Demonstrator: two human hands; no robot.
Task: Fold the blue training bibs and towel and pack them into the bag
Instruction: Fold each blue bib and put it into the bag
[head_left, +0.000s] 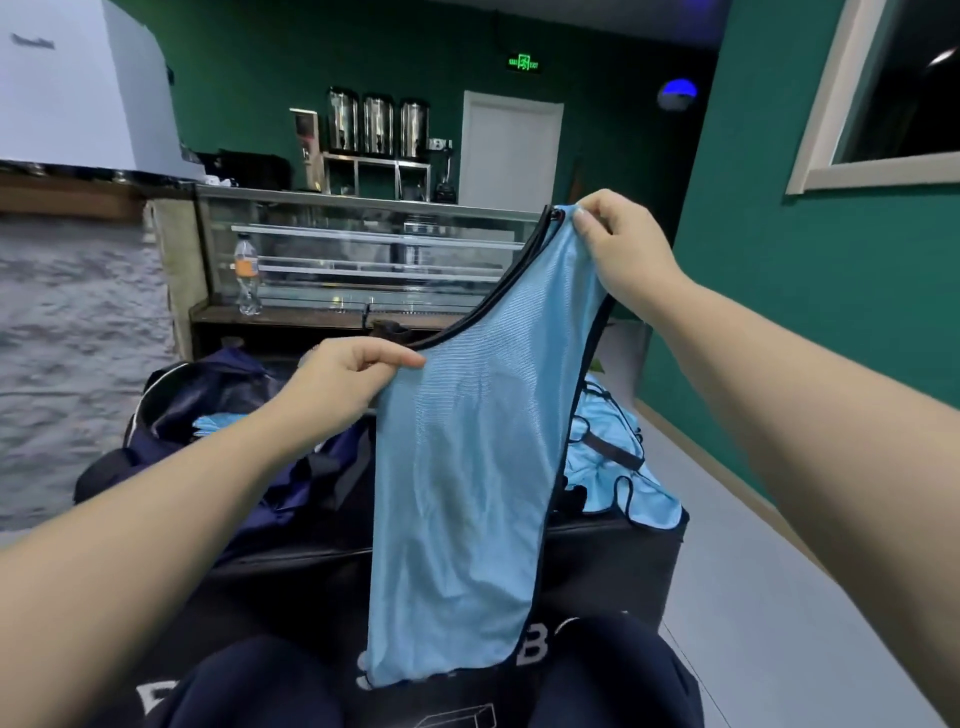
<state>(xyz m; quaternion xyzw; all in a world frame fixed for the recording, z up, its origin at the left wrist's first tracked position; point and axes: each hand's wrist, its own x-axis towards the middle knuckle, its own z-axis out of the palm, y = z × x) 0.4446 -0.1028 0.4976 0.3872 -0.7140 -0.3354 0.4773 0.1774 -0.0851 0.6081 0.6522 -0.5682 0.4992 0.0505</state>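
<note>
A light blue training bib (462, 493) with black trim hangs in the air in front of me, folded lengthwise. My left hand (343, 382) pinches it at the low curve of its neckline. My right hand (618, 247) pinches its shoulder strap, held higher and further right. The bib's lower hem dangles over my knees. An open dark navy bag (218, 400) sits at the left on a black surface (613, 561), with blue fabric (213, 423) visible inside it. More loose blue bibs (618, 457) lie in a heap to the right, behind the held one.
A glass display counter (363, 249) with a plastic bottle (247, 275) stands behind the bag. A green wall (810, 291) runs along the right, with pale floor (753, 597) beside the black surface. My dark-trousered knees (613, 670) are at the bottom.
</note>
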